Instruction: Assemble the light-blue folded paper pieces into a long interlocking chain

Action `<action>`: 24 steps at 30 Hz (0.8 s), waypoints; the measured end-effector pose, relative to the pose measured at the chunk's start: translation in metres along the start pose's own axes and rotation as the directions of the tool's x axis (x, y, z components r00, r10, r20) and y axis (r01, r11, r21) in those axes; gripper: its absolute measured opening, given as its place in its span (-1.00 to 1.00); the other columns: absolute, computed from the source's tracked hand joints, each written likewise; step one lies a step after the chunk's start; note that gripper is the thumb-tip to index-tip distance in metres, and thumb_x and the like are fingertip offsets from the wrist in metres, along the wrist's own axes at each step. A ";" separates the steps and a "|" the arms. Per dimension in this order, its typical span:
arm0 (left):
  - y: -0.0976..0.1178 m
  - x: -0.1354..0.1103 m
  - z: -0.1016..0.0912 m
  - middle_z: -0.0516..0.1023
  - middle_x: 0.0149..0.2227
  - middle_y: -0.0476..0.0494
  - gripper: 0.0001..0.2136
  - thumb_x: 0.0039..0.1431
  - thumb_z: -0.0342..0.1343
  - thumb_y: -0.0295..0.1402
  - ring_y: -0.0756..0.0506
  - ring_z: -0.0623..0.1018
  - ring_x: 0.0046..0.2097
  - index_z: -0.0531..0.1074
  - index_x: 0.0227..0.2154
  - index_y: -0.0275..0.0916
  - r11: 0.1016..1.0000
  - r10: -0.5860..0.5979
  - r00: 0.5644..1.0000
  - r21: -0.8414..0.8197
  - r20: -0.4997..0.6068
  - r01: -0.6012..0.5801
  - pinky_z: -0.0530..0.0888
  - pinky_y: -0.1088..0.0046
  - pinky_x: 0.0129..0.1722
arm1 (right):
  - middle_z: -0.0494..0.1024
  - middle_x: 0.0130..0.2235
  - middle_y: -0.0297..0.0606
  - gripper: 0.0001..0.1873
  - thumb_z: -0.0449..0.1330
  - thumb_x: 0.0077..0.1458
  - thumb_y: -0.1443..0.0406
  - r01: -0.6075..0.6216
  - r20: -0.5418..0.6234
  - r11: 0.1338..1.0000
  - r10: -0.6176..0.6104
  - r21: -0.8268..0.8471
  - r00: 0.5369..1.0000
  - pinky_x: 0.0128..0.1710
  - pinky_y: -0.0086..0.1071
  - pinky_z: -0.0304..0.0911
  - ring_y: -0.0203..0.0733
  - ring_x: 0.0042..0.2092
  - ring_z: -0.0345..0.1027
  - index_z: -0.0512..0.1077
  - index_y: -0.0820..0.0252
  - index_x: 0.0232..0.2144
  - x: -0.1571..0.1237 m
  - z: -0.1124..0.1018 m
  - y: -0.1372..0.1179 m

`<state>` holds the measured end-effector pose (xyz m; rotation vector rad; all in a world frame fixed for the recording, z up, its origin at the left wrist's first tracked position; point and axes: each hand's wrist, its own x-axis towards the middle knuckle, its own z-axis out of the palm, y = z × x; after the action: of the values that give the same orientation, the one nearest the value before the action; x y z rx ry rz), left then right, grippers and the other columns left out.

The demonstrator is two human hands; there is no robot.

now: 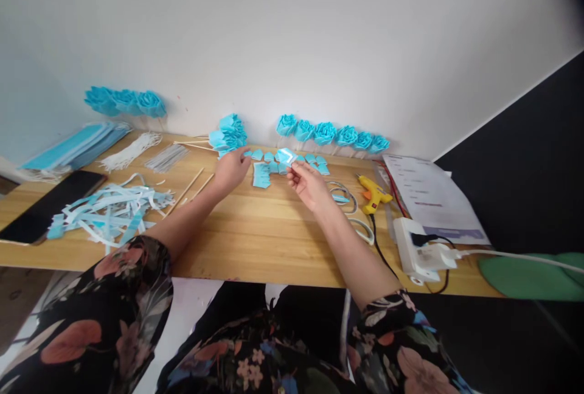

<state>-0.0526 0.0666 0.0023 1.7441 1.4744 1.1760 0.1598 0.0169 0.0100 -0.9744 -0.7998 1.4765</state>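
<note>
My right hand (306, 183) pinches a light blue petal piece (286, 157) with a white pale streak on it, held above the rows of cut pieces. My left hand (232, 169) reaches over the table with its fingers loosely bent and apart, the tips beside the left end of a row of small blue petals (258, 155). Whether it touches one is hard to see. Between the hands lies a fringed blue piece (261, 176). Just behind my left hand, a bunch of blue fabric flowers (229, 131) lies on thin sticks.
Finished blue flowers (325, 133) stand along the wall. Left are face masks (68, 146), white loops (131, 149), wires (166, 158), fabric strips (114, 211) and a phone (52, 207). Right are tape rolls (364, 231), a yellow glue gun (374, 194), a power strip (413, 254) and paper (431, 199).
</note>
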 end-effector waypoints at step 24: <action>0.036 -0.032 0.004 0.42 -0.60 -0.01 -0.78 -0.01 0.27 -0.21 0.02 0.38 -0.54 0.42 -0.49 -0.24 0.967 -0.035 0.812 -0.186 0.582 0.175 0.27 0.53 -0.54 | 0.62 -0.30 -0.34 -0.62 0.37 -0.09 0.16 0.229 0.198 0.893 -0.162 -0.388 0.967 -0.15 -0.29 0.37 -0.20 -0.23 0.46 0.59 0.08 -0.16 -0.018 -0.001 0.006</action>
<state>-0.0323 0.0278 0.0229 1.6319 1.0022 0.6365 0.1581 -0.0016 0.0068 -1.0521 -1.3258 1.2452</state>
